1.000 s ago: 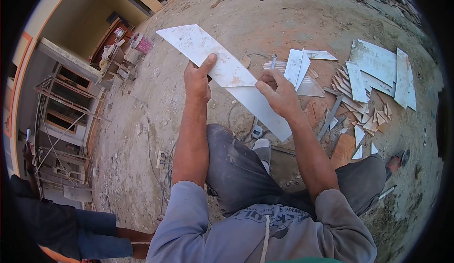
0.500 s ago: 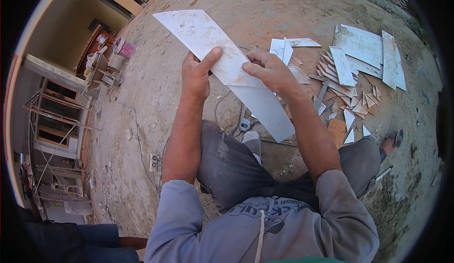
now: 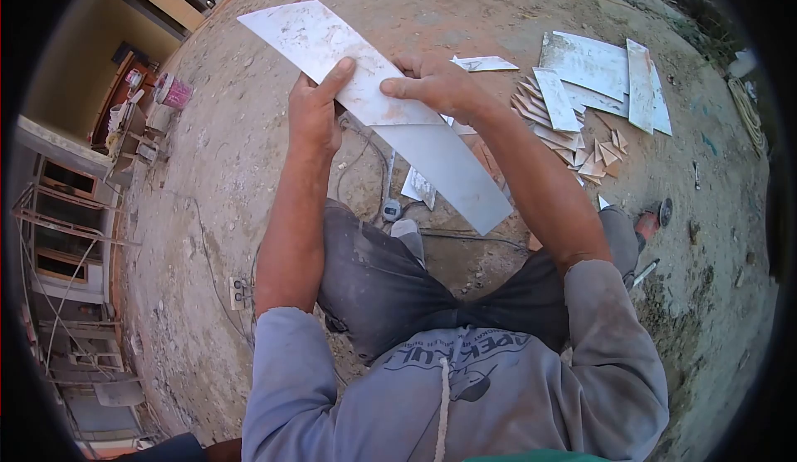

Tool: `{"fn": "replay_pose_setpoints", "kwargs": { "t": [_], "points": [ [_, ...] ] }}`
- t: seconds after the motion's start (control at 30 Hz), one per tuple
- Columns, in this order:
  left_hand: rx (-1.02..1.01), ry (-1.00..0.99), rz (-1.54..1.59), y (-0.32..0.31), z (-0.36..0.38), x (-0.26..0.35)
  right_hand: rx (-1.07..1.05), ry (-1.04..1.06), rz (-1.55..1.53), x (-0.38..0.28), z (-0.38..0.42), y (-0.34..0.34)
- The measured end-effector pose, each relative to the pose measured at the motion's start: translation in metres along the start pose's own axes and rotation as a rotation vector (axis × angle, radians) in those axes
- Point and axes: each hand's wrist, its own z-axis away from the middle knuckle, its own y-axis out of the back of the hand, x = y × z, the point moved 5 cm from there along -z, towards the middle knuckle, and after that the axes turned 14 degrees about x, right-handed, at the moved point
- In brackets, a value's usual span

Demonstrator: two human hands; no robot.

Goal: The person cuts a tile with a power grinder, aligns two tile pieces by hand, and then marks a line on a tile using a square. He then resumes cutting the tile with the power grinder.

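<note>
My left hand point(image 3: 318, 109) grips the left edge of a long white tile strip point(image 3: 324, 34) with a slanted end, thumb on top and fingers beneath. My right hand point(image 3: 436, 88) pinches its right edge, thumb lying on the face. A second, greyer tile piece point(image 3: 448, 171) extends from under the strip's lower end toward my lap. The two pieces overlap along a visible edge. Dirt smears the upper strip. Beneath them on the ground lie a tape measure point(image 3: 391, 210) and a small white tile offcut point(image 3: 419, 188).
Larger white tiles point(image 3: 585, 65) and a heap of broken tile pieces point(image 3: 602, 159) lie to the right. A reddish object with a dark disc point(image 3: 664, 211) sits beyond my knee. A socket block point(image 3: 239, 293) with a cable, a pink bucket point(image 3: 173, 91) and scaffolding point(image 3: 70, 205) are leftward.
The held tile pieces and both hands have shifted slightly left and up in view, with the grip unchanged. The whole scene has also slid left as the camera turned.
</note>
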Motion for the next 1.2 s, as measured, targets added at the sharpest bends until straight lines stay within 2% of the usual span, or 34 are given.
{"fn": "replay_pose_setpoints", "kwargs": {
  "t": [0.17, 0.3, 0.37, 0.47, 0.6, 0.67, 0.93, 1.0, 1.2],
  "points": [
    [-0.031, 0.006, -0.01, 0.0, 0.001, 0.004, -0.054, 0.023, -0.128, -0.008, -0.001, -0.001],
    [-0.083, 0.057, -0.007, -0.002, 0.001, 0.002, -0.038, -0.008, -0.06, -0.011, 0.004, 0.003],
    [-0.089, 0.064, -0.031, -0.001, 0.001, 0.005, 0.067, -0.046, -0.13, -0.013, 0.008, 0.005],
    [-0.09, 0.091, -0.071, -0.002, 0.003, 0.006, 0.044, -0.143, -0.151, -0.015, 0.011, 0.005],
    [-0.108, 0.114, -0.107, -0.001, 0.004, 0.005, 0.032, -0.099, -0.079, -0.016, 0.01, 0.006],
    [-0.109, 0.113, -0.112, 0.002, 0.003, 0.005, 0.023, -0.093, -0.159, -0.016, 0.011, 0.002],
    [-0.087, -0.029, -0.125, 0.009, -0.002, 0.007, 0.047, -0.056, -0.227, -0.011, 0.011, -0.008],
    [-0.098, -0.015, -0.131, 0.008, 0.001, 0.006, 0.04, -0.058, -0.284, -0.005, 0.015, -0.009],
    [-0.141, 0.078, -0.211, 0.004, 0.003, -0.005, 0.069, -0.097, -0.21, 0.013, 0.022, -0.002]
  ]
}}
